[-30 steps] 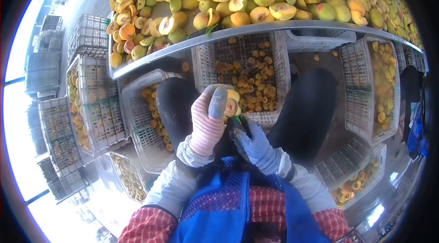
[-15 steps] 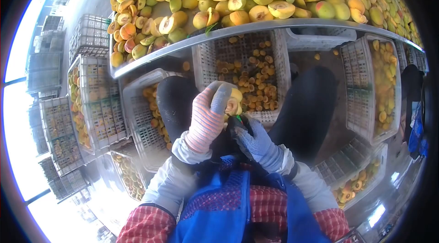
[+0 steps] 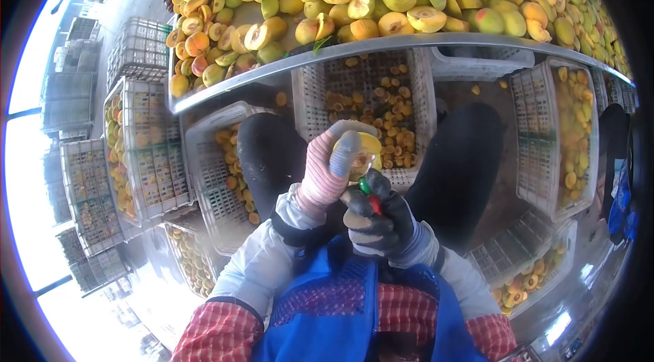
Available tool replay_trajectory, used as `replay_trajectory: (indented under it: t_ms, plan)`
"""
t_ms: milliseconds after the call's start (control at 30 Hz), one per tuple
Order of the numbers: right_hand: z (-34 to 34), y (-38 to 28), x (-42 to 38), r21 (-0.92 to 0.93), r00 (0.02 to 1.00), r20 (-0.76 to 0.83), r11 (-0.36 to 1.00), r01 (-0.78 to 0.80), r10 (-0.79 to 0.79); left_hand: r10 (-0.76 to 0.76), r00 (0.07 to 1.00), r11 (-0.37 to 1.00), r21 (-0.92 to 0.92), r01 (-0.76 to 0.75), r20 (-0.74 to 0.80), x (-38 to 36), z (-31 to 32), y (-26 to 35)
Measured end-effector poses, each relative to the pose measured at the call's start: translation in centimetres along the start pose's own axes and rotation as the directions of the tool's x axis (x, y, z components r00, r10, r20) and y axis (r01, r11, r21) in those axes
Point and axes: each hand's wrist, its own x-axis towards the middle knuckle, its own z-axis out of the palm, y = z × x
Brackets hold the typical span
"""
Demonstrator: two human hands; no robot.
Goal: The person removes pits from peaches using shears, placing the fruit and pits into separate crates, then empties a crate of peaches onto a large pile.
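Note:
My left hand (image 3: pixel 330 166), in a pink-and-white striped glove with grey fingertips, is closed around a cut yellow peach (image 3: pixel 366 156), its hollowed cut face turned up. Just below it, my right hand (image 3: pixel 385 222) wears a dark-palmed glove and grips a small tool with a red and green handle (image 3: pixel 370 194). The tool's working end is hidden at the fruit. Both hands are above my lap, in front of a white crate (image 3: pixel 424 110) partly filled with peach pieces.
A metal-rimmed table (image 3: pixel 381 43) heaped with halved and whole peaches spans the top. Crates of fruit stand on both sides, one (image 3: pixel 204 164) by my left knee and another (image 3: pixel 535 130) at right. A person's dark-clothed leg (image 3: pixel 613 133) shows far right.
My right hand has turned over, bringing the tool's red and green handle into view. The peach has tilted in my left hand. A person in red has appeared at upper left.

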Motion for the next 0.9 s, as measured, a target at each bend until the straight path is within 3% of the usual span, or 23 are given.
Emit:
replay_trajectory:
  t_ms: [67,133,200,233,333,367,400,433,500,567,667,733,767,800,867,900]
  plan:
    - [-0.5,-0.2,0.0,0.111,0.995,0.099,0.994,-0.012,0.001,0.03,0.999,0.999,0.024,-0.031,0.022,0.5,-0.1,-1.2]
    - [-1.4,-0.2,-0.1,0.135,0.99,0.14,0.991,0.015,-0.034,-0.053,0.998,0.997,-0.044,0.055,0.045,0.7,-0.1,-1.7]
    - [-1.6,-0.5,0.1,0.162,0.983,0.184,0.987,-0.004,-0.026,-0.183,0.983,0.92,-0.353,0.17,-0.003,0.3,0.8,-2.5]
    - [-1.5,-0.5,0.1,0.166,0.98,0.197,0.986,-0.005,-0.028,-0.181,0.982,0.918,-0.367,0.151,-0.05,0.2,1.2,-2.8]
    - [-1.3,-0.3,0.1,0.12,0.987,0.161,0.993,-0.024,0.005,-0.1,0.995,0.98,-0.172,0.096,-0.016,0.1,0.4,-1.9]
    - [-1.3,-0.4,0.1,0.123,0.991,0.131,0.992,-0.031,0.015,0.024,0.999,1.0,-0.002,-0.024,0.023,0.3,-0.3,-1.3]
    - [-1.2,-0.4,0.2,0.128,0.994,0.104,0.991,-0.039,0.025,0.045,0.998,0.999,0.007,-0.045,0.049,0.5,-0.7,-1.3]
    - [-1.2,-0.4,0.3,0.134,0.996,0.08,0.99,-0.045,0.034,-0.05,0.997,0.993,-0.108,0.056,0.054,0.4,-0.7,-1.4]
    - [-1.5,-0.4,0.9,0.128,0.984,0.175,0.99,-0.052,0.029,-0.17,0.983,0.924,-0.337,0.181,0.063,0.2,-0.1,-1.3]
    - [-1.5,-0.4,0.8,0.106,0.975,0.221,0.994,-0.039,0.014,-0.304,0.948,0.778,-0.549,0.305,0.096,-0.3,0.8,-2.0]
    - [-1.1,-1.1,0.1,0.048,0.97,0.237,0.998,0.039,-0.049,-0.407,0.911,0.679,-0.689,0.253,-0.066,0.5,1.8,-5.5]
    - [-1.2,-2.1,0.0,0.018,0.952,0.275,0.99,0.137,-0.137,-0.285,0.929,0.886,-0.434,0.161,-0.237,-0.4,0.8,-3.7]
    - [-1.5,-2.3,-0.2,0.072,0.973,0.142,0.982,0.175,-0.184,-0.095,0.927,0.969,-0.247,0.003,-0.362,-0.9,-0.4,-3.4]
    - [-3.7,-3.0,-0.5,0.141,0.978,0.085,0.974,0.175,-0.188,0.118,0.887,0.988,-0.033,-0.148,-0.446,-1.4,-2.0,-2.9]
    - [-6.6,-3.6,-0.9,0.12,0.988,-0.076,0.982,0.144,-0.136,0.266,0.781,0.962,0.102,-0.253,-0.565,-1.7,-5.5,0.9]
    - [-5.7,-3.6,-0.5,0.074,0.991,-0.076,0.99,0.117,-0.112,0.344,0.761,0.936,0.267,-0.231,-0.55,-1.7,-8.3,1.7]
